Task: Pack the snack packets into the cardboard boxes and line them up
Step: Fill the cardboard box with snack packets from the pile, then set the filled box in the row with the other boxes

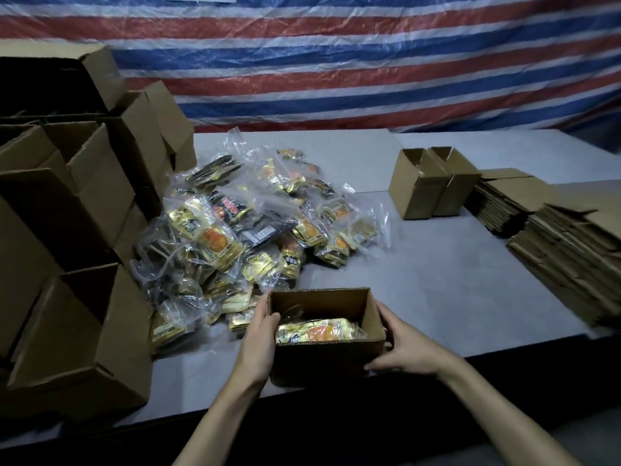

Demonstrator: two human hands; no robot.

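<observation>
A small open cardboard box (327, 361) sits at the table's near edge, with a gold and orange snack packet (319, 330) lying inside it. My left hand (260, 341) grips the box's left wall, thumb hooked over the rim. Against the box's right side rests my right hand (401, 344), fingers curled round the lower corner. Just behind and left of the box lies a big heap of snack packets in clear plastic bags (248, 230).
Stacked open cardboard boxes (84, 314) fill the left side. Two upright small boxes (433, 183) stand at the back right, beside piles of flattened cartons (564, 243). The grey table (453, 290) ends close to me; a striped tarp (336, 62) hangs behind.
</observation>
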